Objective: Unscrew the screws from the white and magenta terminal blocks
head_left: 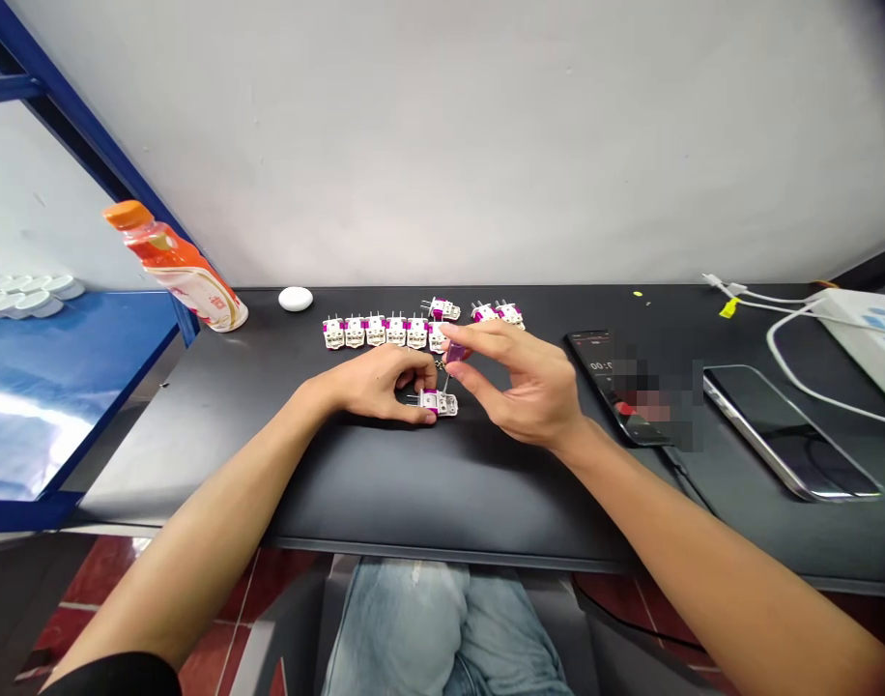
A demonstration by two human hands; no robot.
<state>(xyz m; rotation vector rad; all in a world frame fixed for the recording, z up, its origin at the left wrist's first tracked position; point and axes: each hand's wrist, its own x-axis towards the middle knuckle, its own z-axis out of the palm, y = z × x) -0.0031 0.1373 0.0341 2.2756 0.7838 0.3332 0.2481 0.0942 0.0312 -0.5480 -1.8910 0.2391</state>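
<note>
On the flat black table (pixel 385 488), my left hand (pixel 377 382) pinches a small white and purple plastic plug with metal pins (pixel 438 402) between thumb and fingers. The pins point left. My right hand (pixel 529 382) pinches a little purple handle with a thin metal rod (pixel 455 353), which points down at the plug; I cannot tell if the tip touches it. Behind my hands stands a row of white and purple plugs (pixel 375 331), with three more (pixel 442 309) near the wall (pixel 442 145). A smooth white oval thing (pixel 296 299) and an orange-capped plastic bottle (pixel 182 271) are off to the left.
</note>
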